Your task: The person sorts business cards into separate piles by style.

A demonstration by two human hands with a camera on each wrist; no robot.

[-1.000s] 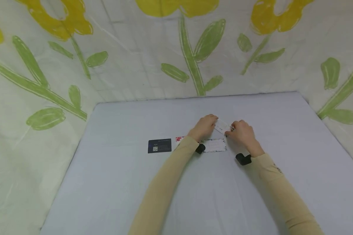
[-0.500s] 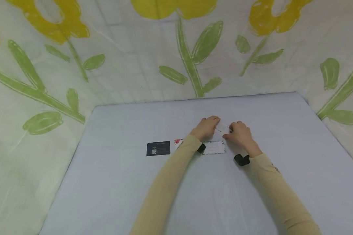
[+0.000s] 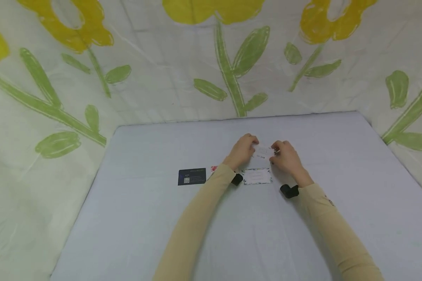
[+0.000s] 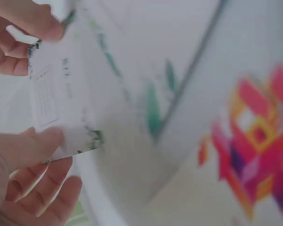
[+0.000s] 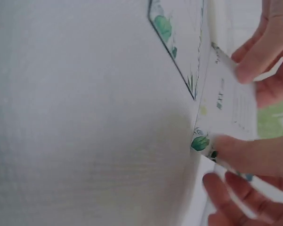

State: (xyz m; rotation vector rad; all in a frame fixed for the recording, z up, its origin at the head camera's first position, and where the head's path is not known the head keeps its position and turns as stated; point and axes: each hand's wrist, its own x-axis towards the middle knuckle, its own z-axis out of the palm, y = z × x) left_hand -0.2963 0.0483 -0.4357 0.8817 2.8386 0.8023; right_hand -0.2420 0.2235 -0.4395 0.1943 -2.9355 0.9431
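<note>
White card (image 3: 262,152) pinched between left hand (image 3: 242,151) and right hand (image 3: 285,158), above table (image 3: 302,234).

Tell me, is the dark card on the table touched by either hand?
No, the dark card lies alone on the table, left of both hands.

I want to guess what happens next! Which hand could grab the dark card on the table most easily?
Probably the left hand. The dark card lies on its side of the table, while the right hand is farther away. Both hands pinch the small white card now.
</note>
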